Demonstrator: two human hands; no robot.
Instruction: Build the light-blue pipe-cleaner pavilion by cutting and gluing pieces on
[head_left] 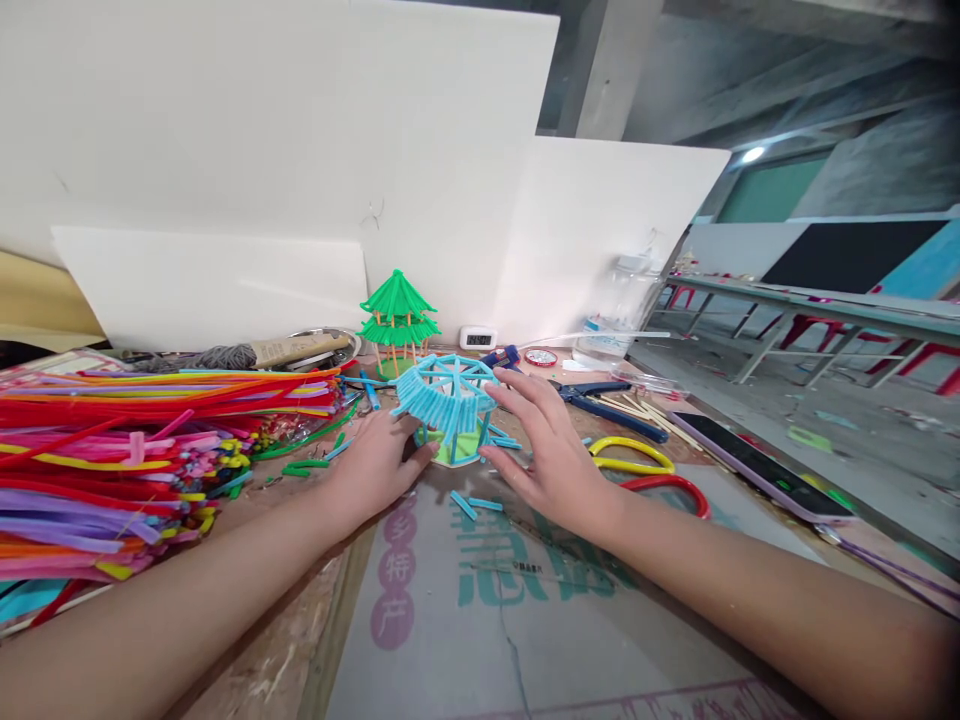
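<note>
On the counter (285, 625), the blue model (451, 418) stands between my left grip (375, 462), partly hidden so that I cannot tell whether it grasps, and my right grip (559, 452), spread and unclenched, where uneven side pressure could skew the roof (420, 395).

Bench (285, 640) in even, moderate light. White boards (270, 130) brightest broad surfaces; pale streak on lower one. Small lamp (753, 154), far right, only source I can see, glaring. Concrete ceiling (712, 75) dim. Shadows near left hand (379, 455), right hand (551, 450) soft, faint. Right background smeared, stretched; top right corner darkened.
</note>
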